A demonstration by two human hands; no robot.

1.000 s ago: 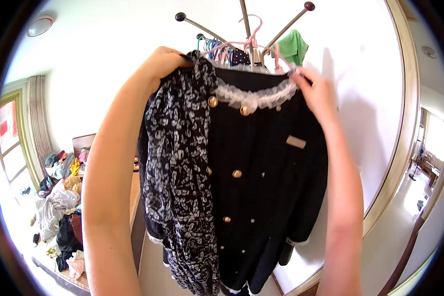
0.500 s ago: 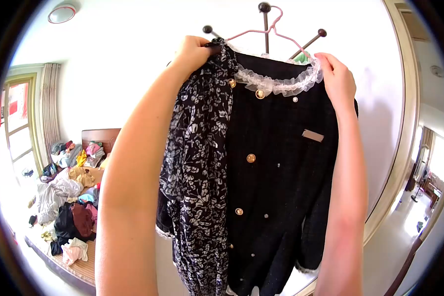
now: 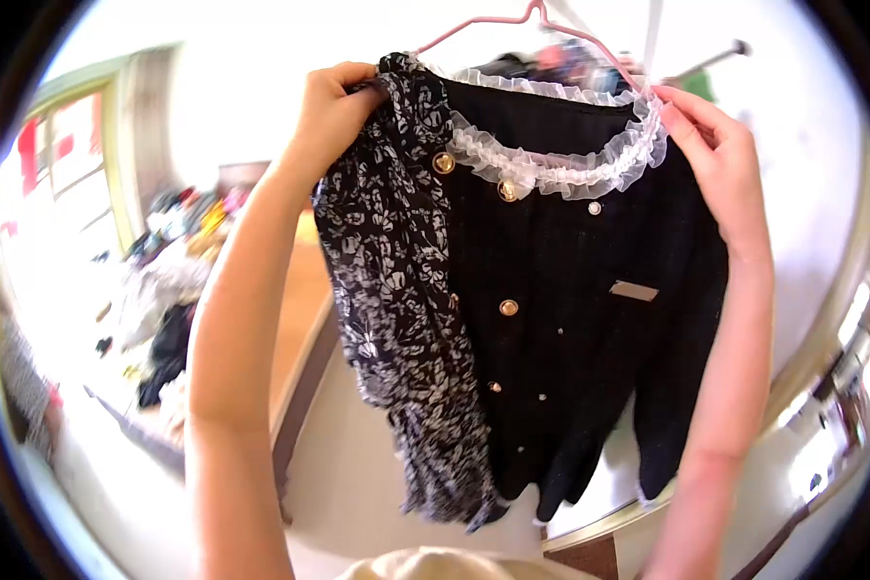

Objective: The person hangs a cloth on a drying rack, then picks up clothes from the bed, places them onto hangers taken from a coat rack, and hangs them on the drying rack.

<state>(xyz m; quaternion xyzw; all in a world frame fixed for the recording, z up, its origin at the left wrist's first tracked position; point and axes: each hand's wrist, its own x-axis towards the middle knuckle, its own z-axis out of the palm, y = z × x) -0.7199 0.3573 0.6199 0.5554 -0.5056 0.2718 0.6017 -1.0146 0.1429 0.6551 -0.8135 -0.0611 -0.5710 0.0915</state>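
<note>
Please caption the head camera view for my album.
Both hands hold up black, white-frilled clothing on a pink hanger.

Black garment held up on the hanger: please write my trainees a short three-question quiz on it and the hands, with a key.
1. Which hand grips the patterned cloth?
2. True or false: the right hand holds the black garment by its bottom hem.
3. Fill in the colour: the hanger is ____.

Key:
1. The left hand.
2. False; it is up at the shoulder, beside the frilly white collar.
3. Pink.
</note>
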